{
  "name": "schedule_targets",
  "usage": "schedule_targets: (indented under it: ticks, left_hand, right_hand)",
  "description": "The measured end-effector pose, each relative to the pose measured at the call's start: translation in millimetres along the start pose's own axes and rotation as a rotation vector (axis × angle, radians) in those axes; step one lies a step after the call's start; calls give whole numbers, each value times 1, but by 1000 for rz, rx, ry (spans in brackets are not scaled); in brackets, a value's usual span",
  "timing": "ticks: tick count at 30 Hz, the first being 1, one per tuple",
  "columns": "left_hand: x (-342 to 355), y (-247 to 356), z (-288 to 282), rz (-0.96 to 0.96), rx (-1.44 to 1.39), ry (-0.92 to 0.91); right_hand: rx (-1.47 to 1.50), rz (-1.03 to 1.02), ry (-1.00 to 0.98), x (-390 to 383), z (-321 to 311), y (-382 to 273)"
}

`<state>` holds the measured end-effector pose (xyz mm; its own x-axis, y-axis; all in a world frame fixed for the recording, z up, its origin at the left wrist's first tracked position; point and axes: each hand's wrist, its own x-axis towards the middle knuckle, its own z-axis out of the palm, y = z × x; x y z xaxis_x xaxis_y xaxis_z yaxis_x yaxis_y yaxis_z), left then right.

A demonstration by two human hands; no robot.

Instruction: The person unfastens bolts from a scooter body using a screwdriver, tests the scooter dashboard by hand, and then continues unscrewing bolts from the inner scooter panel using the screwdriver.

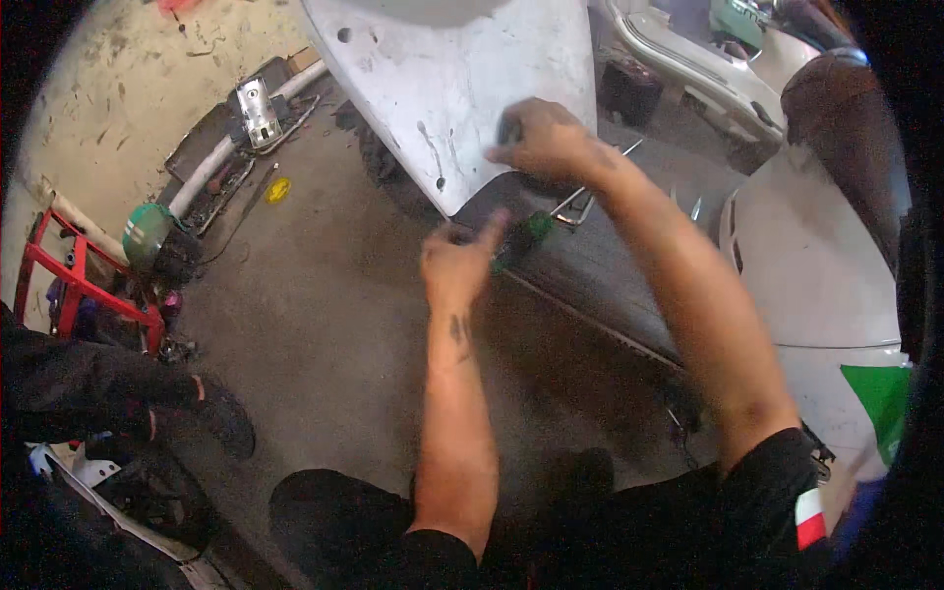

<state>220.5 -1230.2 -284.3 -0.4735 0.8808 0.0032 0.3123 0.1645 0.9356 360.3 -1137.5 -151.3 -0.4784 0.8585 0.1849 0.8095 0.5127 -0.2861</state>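
A white scooter panel (413, 88) with dark marks and small holes stands upright over the dark footboard (590, 295). My left hand (458, 256) is at the panel's lower corner beside a black edge, fingers curled; what they grip is hidden. Higher up, my right hand (546, 143), slightly blurred, has its fingers bent around a small dark thing against the panel, too unclear to name. A green-handled tool (537, 226) with a metal shaft lies on the footboard between and behind my hands.
Another person's leg (108, 383) is at lower left. Along the left wall are a red metal frame (74, 285), a green-and-black part (147, 241), loose metal parts (254, 108) and a yellow lid (278, 189). Pale scooter bodywork (806, 246) stands on the right.
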Motion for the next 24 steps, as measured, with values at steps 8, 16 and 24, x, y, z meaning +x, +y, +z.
schedule_targets:
  ticks: [8, 16, 24]
  left_hand:
    - [-38, 46, -2, 183, 73, -765]
    - [-73, 62, 37, 130, -253, -916]
    - [-29, 35, 27, -116, -1107, -661]
  right_hand:
    - [131, 751, -266, -138, 8, 23]
    - [522, 794, 256, -268, -25, 13]
    - [576, 559, 204, -329, -47, -9]
